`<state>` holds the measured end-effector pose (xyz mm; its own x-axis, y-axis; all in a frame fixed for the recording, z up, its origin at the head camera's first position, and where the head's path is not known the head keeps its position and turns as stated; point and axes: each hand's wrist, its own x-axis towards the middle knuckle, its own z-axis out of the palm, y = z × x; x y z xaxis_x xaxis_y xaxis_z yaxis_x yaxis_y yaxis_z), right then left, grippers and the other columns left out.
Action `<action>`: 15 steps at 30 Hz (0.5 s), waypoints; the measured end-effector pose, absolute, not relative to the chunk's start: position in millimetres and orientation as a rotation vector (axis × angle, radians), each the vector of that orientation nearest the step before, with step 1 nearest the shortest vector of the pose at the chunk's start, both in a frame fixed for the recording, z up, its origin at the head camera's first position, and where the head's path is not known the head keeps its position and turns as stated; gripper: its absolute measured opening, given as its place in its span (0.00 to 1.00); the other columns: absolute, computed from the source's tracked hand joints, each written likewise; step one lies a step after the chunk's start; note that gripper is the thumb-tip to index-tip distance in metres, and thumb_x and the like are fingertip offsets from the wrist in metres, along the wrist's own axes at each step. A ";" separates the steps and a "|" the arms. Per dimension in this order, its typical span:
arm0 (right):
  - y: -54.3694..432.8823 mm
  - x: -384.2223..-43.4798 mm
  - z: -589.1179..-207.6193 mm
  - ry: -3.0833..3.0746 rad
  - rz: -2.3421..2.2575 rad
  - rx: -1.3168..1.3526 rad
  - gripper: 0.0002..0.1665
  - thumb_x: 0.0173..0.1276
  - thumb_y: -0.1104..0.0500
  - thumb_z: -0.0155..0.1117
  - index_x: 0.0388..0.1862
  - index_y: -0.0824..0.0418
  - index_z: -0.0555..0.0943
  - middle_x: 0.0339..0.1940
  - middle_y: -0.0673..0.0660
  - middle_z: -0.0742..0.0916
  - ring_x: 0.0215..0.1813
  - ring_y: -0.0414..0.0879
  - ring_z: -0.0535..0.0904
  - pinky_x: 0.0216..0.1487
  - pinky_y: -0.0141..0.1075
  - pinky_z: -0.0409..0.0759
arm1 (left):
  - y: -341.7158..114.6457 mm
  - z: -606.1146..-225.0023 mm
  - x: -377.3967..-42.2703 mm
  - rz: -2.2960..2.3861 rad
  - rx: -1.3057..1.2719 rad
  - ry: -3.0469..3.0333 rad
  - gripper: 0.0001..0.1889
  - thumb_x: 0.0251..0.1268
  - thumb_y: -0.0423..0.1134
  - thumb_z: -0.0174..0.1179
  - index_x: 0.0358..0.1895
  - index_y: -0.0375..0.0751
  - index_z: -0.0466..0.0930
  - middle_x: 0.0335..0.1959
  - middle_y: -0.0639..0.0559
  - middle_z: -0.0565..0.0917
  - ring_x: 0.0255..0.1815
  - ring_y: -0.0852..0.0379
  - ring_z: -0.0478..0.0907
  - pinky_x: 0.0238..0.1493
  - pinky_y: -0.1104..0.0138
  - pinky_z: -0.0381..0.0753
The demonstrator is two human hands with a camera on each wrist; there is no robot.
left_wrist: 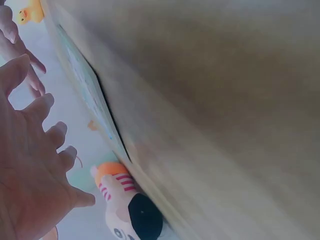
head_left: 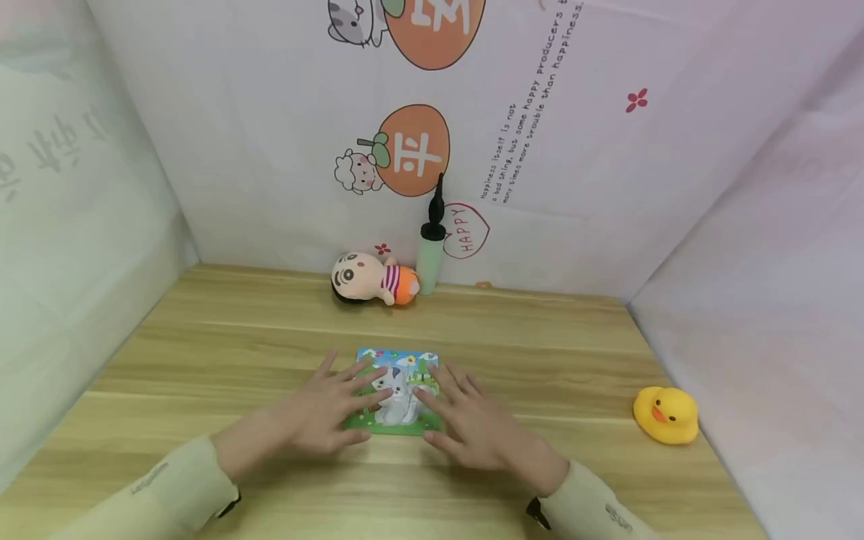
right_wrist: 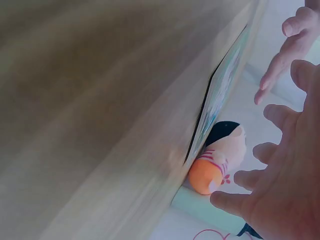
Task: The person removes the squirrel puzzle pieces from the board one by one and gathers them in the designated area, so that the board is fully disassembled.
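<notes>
A flat rectangular picture board (head_left: 398, 411) lies on the wooden table, printed with a grey-and-white cartoon animal, grass and blue sky. Over its left side spreads my left hand (head_left: 324, 409), palm down, fingers straight and apart. My right hand (head_left: 481, 426) is spread the same way over the right side. Both wrist views show a gap under the palms: the left hand (left_wrist: 32, 160) and the right hand (right_wrist: 285, 170) hover above the board and hold nothing. The board's thin dark edge (right_wrist: 200, 117) shows in the right wrist view. Fingers cover parts of its print.
A plush doll (head_left: 367, 277) lies on its side at the table's back edge, against a pale green hand pump (head_left: 429, 262) with a black top. On the right sits a yellow rubber duck (head_left: 666, 415). Printed cloth walls (head_left: 553, 240) enclose the table's back and sides.
</notes>
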<state>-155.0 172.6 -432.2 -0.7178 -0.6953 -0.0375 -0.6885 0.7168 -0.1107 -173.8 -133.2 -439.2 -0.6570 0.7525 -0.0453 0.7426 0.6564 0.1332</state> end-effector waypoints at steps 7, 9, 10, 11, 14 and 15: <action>167.0 -182.1 -434.1 2.835 -0.115 -1.048 0.39 0.83 0.36 0.45 0.85 0.49 0.58 0.89 0.63 0.52 0.88 0.69 0.48 0.82 0.69 0.58 | -119.1 -439.8 -204.3 0.133 1.234 2.763 0.35 0.78 0.65 0.47 0.83 0.59 0.58 0.87 0.47 0.55 0.88 0.39 0.50 0.80 0.24 0.42; 166.0 -189.5 -435.9 2.834 -0.115 -1.031 0.39 0.83 0.36 0.45 0.85 0.50 0.58 0.89 0.63 0.53 0.88 0.69 0.48 0.83 0.69 0.57 | -115.7 -440.1 -211.2 0.120 1.220 2.754 0.35 0.79 0.65 0.46 0.83 0.59 0.58 0.87 0.47 0.54 0.88 0.40 0.49 0.81 0.26 0.39; 165.5 -192.7 -436.2 2.832 -0.116 -1.023 0.39 0.83 0.36 0.45 0.86 0.50 0.58 0.89 0.62 0.53 0.88 0.68 0.48 0.83 0.68 0.57 | -114.3 -439.9 -213.9 0.109 1.218 2.750 0.35 0.79 0.65 0.46 0.83 0.58 0.58 0.87 0.47 0.54 0.88 0.40 0.49 0.82 0.27 0.39; 165.0 -196.1 -437.3 2.831 -0.116 -1.026 0.39 0.83 0.37 0.45 0.86 0.51 0.58 0.89 0.63 0.54 0.88 0.68 0.48 0.84 0.67 0.57 | -113.2 -439.8 -216.2 0.101 1.216 2.745 0.36 0.79 0.65 0.46 0.83 0.57 0.57 0.87 0.47 0.54 0.89 0.41 0.49 0.83 0.29 0.38; 163.0 -203.1 -439.2 2.822 -0.133 -1.029 0.40 0.83 0.36 0.45 0.85 0.54 0.58 0.88 0.63 0.55 0.88 0.66 0.49 0.85 0.64 0.56 | -110.7 -440.4 -221.6 0.064 1.217 2.733 0.37 0.79 0.65 0.45 0.84 0.54 0.57 0.87 0.47 0.53 0.89 0.43 0.48 0.86 0.34 0.40; 162.0 -204.6 -438.8 2.814 -0.130 -1.028 0.41 0.83 0.36 0.44 0.85 0.55 0.57 0.88 0.63 0.55 0.89 0.65 0.49 0.86 0.62 0.56 | -110.2 -441.1 -223.2 0.051 1.220 2.728 0.37 0.79 0.65 0.45 0.84 0.53 0.56 0.87 0.47 0.53 0.89 0.43 0.49 0.87 0.36 0.42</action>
